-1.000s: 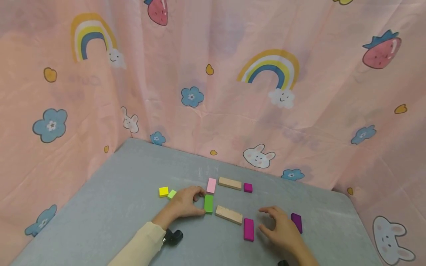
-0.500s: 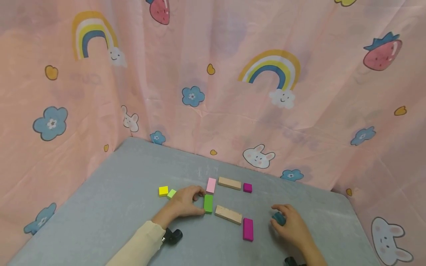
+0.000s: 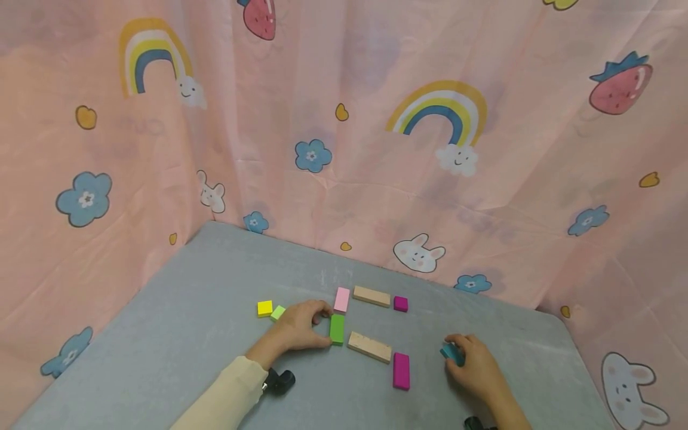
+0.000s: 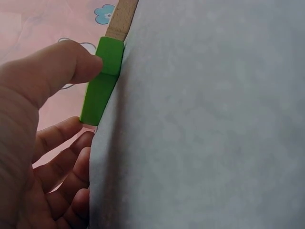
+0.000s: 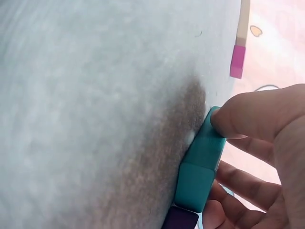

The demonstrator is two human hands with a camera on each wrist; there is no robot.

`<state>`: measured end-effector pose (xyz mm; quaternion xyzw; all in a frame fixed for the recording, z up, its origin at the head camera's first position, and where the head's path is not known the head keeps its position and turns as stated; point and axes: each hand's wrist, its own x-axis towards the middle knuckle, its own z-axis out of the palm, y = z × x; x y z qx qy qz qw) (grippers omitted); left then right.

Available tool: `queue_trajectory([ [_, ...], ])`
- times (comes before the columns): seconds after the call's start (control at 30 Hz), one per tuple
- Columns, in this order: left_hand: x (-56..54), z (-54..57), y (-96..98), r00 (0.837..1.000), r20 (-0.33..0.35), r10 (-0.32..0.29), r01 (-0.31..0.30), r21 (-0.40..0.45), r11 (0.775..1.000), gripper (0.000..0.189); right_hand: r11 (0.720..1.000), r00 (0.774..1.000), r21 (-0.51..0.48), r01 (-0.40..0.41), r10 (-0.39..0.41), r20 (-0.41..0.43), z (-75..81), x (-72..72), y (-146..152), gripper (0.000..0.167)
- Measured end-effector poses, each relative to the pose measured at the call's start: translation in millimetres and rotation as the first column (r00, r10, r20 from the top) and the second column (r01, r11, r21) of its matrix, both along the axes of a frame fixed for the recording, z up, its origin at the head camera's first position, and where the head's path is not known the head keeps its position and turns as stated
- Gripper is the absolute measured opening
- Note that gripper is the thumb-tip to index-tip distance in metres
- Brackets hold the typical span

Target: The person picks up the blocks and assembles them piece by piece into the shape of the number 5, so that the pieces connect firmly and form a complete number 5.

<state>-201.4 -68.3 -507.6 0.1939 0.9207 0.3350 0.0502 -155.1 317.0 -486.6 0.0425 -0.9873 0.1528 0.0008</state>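
My left hand [image 3: 301,326] pinches a green block [image 3: 337,330] on the table; in the left wrist view the thumb presses one end of the green block [image 4: 102,83] and a fingertip touches the other. My right hand [image 3: 475,365] holds a teal block [image 3: 452,353] at the right. The right wrist view shows the thumb on top of the teal block [image 5: 200,162], with fingers curled behind it. A dark purple block [image 5: 181,218] lies against or very near its lower end; the hand hides it in the head view.
A pink block [image 3: 341,300] stands behind the green one. Two wooden blocks, one farther [image 3: 372,296] and one nearer [image 3: 369,347], lie beside a small magenta block [image 3: 401,304] and a longer magenta block [image 3: 401,371]. Yellow [image 3: 264,309] and lime [image 3: 278,313] blocks lie left.
The right hand has moved right, from near the long magenta block, and the teal block now shows in its grip. The dark purple block is now covered in the head view. The left hand stays put.
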Motion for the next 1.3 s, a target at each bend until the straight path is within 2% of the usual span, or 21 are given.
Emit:
queue_trajectory([
  [0.17, 0.1, 0.6, 0.4, 1.0, 0.001, -0.004, 0.004, 0.002, 1.0, 0.05, 1.0, 0.999, 0.005, 0.018, -0.019, 0.044, 1.1, -1.6, -0.7, 0.036],
  [0.43, 0.6, -1.1, 1.5, 1.0, -0.008, 0.0, 0.0, 0.004, 1.0, 0.05, 0.999, 0.999, -0.033, 0.028, -0.027, 0.026, 5.8, 3.1, -8.7, 0.033],
  [0.63, -0.1, -2.2, 1.3, 1.0, -0.009, 0.001, -0.001, 0.005, 1.0, 0.05, 0.993, 0.999, -0.112, 0.028, -0.03, -0.014, 9.8, 13.2, -21.3, 0.03],
  [0.83, 0.4, -2.2, 1.7, 1.0, -0.008, 0.004, -0.004, -0.002, 1.0, 0.05, 0.978, 0.998, -0.196, 0.069, -0.066, 0.02, 18.3, 26.5, -38.9, 0.03],
  [1.07, 1.1, -0.1, 1.6, 1.0, 0.0, 0.003, -0.003, -0.003, 1.0, 0.05, 0.973, 0.996, -0.216, 0.085, -0.081, 0.03, 21.1, 34.4, -52.0, 0.032],
  [1.3, 0.7, 0.4, 1.3, 1.0, 0.007, 0.003, -0.003, -0.013, 1.0, 0.05, 0.965, 0.989, -0.225, 0.133, -0.115, 0.094, 22.5, 43.4, -62.4, 0.034],
])
